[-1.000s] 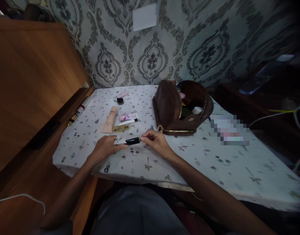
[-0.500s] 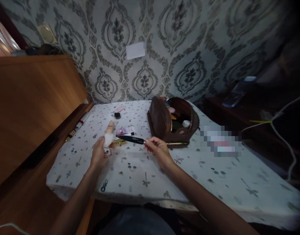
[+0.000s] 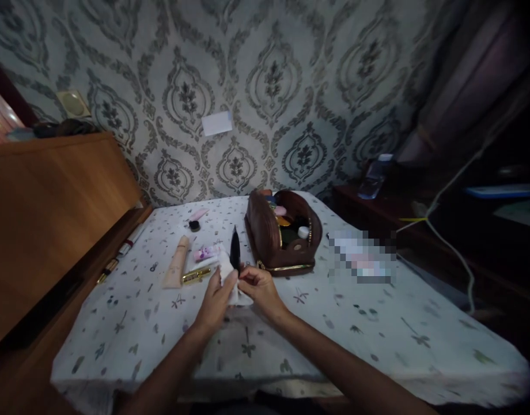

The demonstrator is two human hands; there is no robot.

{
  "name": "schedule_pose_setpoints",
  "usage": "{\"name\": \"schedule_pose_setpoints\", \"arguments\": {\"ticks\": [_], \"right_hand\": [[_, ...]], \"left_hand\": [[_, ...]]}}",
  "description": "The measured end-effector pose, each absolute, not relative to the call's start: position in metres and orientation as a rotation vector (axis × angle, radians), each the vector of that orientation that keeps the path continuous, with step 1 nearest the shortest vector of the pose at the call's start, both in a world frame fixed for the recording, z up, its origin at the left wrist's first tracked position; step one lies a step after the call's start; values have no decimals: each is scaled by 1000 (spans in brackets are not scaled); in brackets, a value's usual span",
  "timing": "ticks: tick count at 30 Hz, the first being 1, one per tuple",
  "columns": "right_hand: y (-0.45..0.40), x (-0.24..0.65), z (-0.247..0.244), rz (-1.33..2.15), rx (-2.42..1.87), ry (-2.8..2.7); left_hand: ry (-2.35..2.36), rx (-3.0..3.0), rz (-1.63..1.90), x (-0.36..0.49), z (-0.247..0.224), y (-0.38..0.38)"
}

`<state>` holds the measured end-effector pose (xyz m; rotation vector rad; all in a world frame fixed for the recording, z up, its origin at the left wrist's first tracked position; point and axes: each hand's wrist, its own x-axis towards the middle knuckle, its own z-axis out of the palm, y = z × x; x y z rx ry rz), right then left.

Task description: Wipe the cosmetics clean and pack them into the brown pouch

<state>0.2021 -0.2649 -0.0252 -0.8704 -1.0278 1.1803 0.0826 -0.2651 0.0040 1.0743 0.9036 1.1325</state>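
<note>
My left hand [image 3: 216,297] grips a white wipe [image 3: 240,297], a crumpled soft sheet that hangs below the fingers. Rising from between both hands is a black tapered tube [image 3: 235,251], its pointed end up and the wipe against its lower part. The fingers of my right hand [image 3: 264,290] are closed at the tube's lower end, which they and the wipe hide. Left of my hands lie a beige squeeze tube [image 3: 177,262] and a gold tube [image 3: 196,275]. Behind the wipe is a pink and white tube [image 3: 207,252], partly covered.
A brown cosmetic bag [image 3: 265,230] stands unzipped at the back, holding several items. Farther left are a small black round item [image 3: 194,226] and a pink item [image 3: 200,214]. A blurred-out object [image 3: 362,256] lies on the right. A wooden cabinet [image 3: 61,213] borders the left side.
The view has shifted. My left hand has moved right with the wipe, away from the beige tube. The black tube has turned from lying sideways to upright, and both hands now meet around it.
</note>
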Motion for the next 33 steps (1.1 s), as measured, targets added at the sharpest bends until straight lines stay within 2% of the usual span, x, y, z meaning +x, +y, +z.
{"name": "schedule_pose_setpoints", "arguments": {"ticks": [7,12,18,22,29,33], "right_hand": [[-272,222,-18,1036,-1051,-1429],[-274,231,-20,1143,-1096,-1380],[-276,247,-13,1286,-1041,-1248],[-289,270,2,1208,-1094,-1227],[-315,304,34,1018,-968,-1016],[-327,328,52,919,-905,-1059]], "left_hand": [[1110,1310,1072,63,8,-254],[1048,1641,924,72,11,-248],[1137,1875,988,72,-17,-241],[1126,1876,894,67,-25,-233],[1031,1996,961,86,-11,-235],[871,2214,863,110,19,-236]]}}
